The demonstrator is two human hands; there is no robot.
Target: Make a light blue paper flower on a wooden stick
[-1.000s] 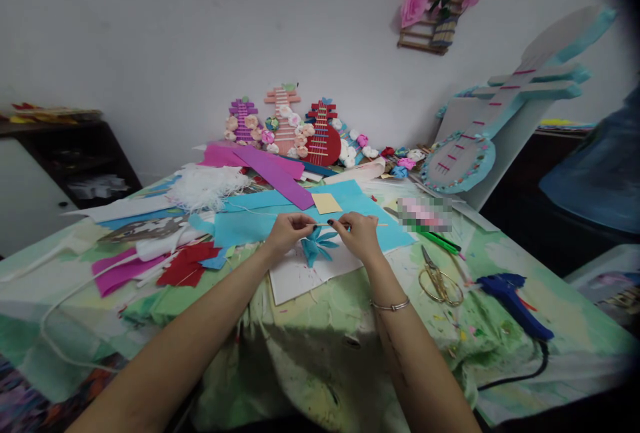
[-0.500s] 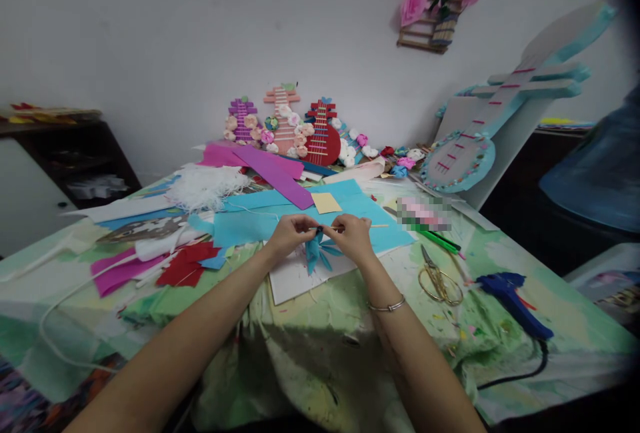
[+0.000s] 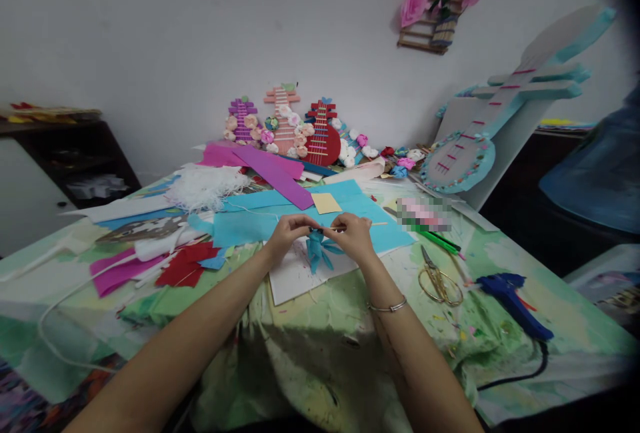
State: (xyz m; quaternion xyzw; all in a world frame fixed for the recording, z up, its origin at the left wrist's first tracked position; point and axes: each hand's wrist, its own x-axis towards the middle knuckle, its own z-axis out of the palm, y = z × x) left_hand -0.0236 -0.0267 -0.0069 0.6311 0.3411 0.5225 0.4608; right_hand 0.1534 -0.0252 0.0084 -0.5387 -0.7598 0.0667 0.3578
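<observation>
My left hand (image 3: 289, 231) and my right hand (image 3: 354, 235) meet over a white sheet (image 3: 295, 276) near the table's front edge. Both pinch a thin wooden stick (image 3: 376, 224) that runs level between them and pokes out to the right. A blue fringed paper piece (image 3: 319, 249) hangs from the stick between my fingers, its cut strips pointing down and outward. A bracelet circles my right wrist. Under the hands lies a large light-blue sheet (image 3: 360, 209).
Gold scissors (image 3: 439, 281) and a blue glue gun (image 3: 515, 299) with its cord lie to the right. Red, pink and purple paper scraps (image 3: 185, 263) and white fluff (image 3: 207, 186) sit left. Small guitar crafts (image 3: 285, 127) line the back; a large foam guitar (image 3: 500, 119) leans right.
My hands have drawn slightly closer together on the stick, and the blue fringed piece has turned and bunched a little tighter. Nothing else on the table has moved.
</observation>
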